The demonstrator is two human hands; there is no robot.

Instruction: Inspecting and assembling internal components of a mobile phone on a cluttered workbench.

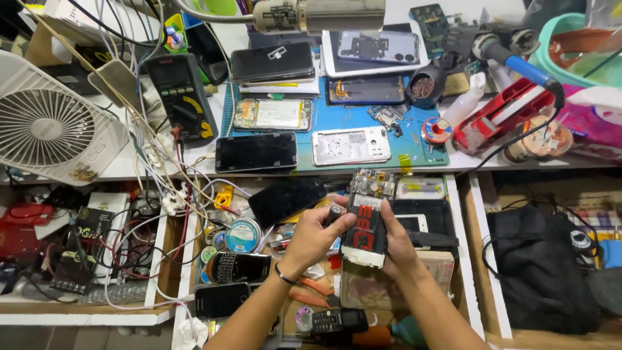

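Up top, our cluttered white workbench (pixel 194 170) carries a white fan (pixel 48 126), a blue repair mat (pixel 363 120) strewn with phone parts, and a black multimeter (pixel 183 96). Below it, over an open drawer (pixel 447 259) of parts, our right hand (pixel 396 241) wraps around an opened phone (pixel 367 220) with its black battery showing, held upright. Our left hand (pixel 314 236) pinches a small dark tool (pixel 335 212), probably a screwdriver, its tip against the phone's upper left edge.
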